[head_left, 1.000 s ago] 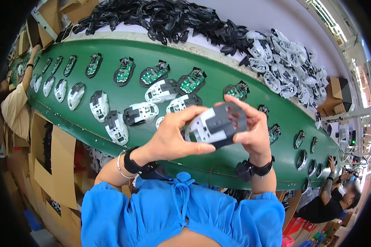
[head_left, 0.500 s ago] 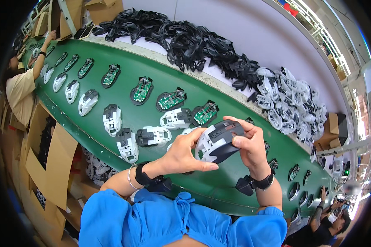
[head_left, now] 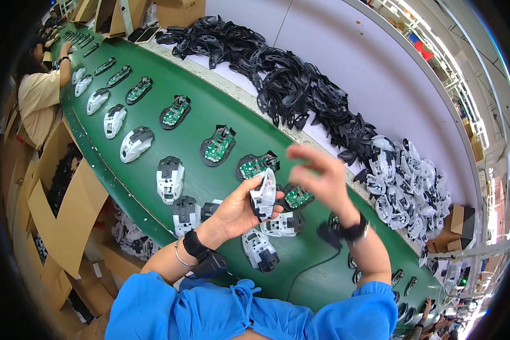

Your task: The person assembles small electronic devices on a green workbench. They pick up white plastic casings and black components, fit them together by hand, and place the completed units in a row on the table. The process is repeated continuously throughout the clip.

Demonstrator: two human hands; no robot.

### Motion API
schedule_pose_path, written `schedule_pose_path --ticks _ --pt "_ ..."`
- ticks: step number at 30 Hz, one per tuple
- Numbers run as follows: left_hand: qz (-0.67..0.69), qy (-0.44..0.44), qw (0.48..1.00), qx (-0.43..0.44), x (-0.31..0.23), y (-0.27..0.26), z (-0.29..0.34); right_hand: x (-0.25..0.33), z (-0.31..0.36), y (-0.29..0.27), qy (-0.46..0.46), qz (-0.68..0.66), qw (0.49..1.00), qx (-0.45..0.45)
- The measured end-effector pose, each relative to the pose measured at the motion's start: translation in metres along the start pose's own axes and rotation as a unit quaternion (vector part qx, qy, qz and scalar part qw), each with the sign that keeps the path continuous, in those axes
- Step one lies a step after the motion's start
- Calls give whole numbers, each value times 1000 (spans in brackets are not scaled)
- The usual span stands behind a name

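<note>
A white-and-black computer mouse shell is gripped in my left hand, turned on its edge, with the thumb on one side and the fingers round the other. My right hand is raised just to the right of it, blurred, its fingers apart and nothing visible in them. Below the held shell, another mouse shell lies on the green work surface. Just beyond my hands are mouse bases with green circuit boards, one behind the shell and one partly behind my right hand.
Rows of shells and circuit-board bases run off to the far left. Along the back ledge lie a heap of black plastic parts and a pile of whitish shells. Open cardboard boxes stand at left, near a person in a beige top.
Both hands were on a mouse shell; now only my left hand holds one, turned on edge. My right hand has come away and up. The view has shifted.
</note>
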State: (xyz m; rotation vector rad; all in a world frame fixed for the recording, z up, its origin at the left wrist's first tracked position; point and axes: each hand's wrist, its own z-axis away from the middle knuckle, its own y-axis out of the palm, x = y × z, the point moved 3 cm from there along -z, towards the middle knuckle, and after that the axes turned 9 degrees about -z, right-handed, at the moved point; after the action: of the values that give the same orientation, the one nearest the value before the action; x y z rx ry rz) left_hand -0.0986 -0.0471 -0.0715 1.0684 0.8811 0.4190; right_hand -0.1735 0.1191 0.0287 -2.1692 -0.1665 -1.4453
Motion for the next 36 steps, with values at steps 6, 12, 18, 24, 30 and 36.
schedule_pose_path --ticks 6,12,18,24,30,36 --pt "-51 41 998 -13 3 6 15 -159 -78 -49 41 370 923 -99" --pt "-58 68 996 -8 -5 -1 36 -182 -76 -77 23 310 906 -287" --pt "-369 180 912 10 -27 25 45 -68 -16 -79 233 -334 870 -279" --pt "-672 342 653 77 -30 83 45 24 42 -45 195 -309 918 -156" --pt "-682 338 643 85 -9 101 59 62 78 -17 114 -359 907 -190" --pt "-729 313 599 111 -3 114 77 111 98 -23 -129 128 949 -257"
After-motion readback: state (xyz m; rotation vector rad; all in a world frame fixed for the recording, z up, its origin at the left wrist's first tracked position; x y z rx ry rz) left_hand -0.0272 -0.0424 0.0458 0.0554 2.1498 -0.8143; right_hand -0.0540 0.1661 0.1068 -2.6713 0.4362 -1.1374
